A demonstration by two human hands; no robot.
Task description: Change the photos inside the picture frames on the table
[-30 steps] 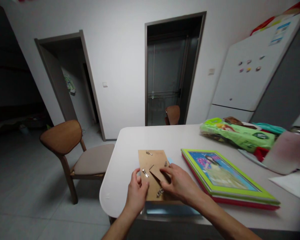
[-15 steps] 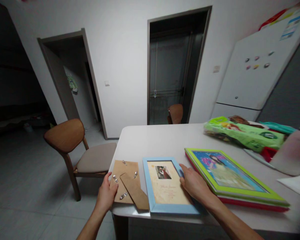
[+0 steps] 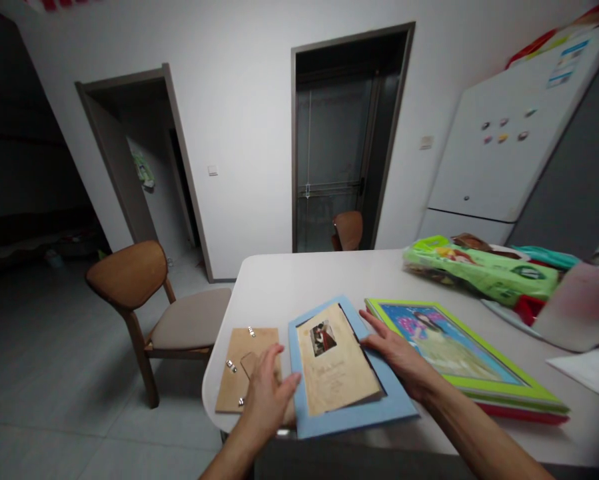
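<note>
A light blue picture frame (image 3: 354, 415) lies face-down near the front edge of the white table (image 3: 299, 280). A beige paper insert with a small photo (image 3: 336, 367) sits skewed in its opening, one edge lifted. My right hand (image 3: 398, 353) rests on the frame's right side, fingers stretched toward the insert. My left hand (image 3: 268, 393) lies with spread fingers at the frame's left edge, overlapping the brown backing board (image 3: 239, 363), which lies flat to the left with small metal clips on it.
A green-framed picture (image 3: 459, 360) lies on a red one to the right. Green snack bags (image 3: 479, 270) and other packets sit at the back right. A wooden chair (image 3: 144, 300) stands left of the table. A white fridge (image 3: 504, 167) and two doorways stand behind.
The backing board was lifted off the frame and laid to its left. Since then my left hand has moved from the board to the frame's edge, and the paper insert has shifted askew.
</note>
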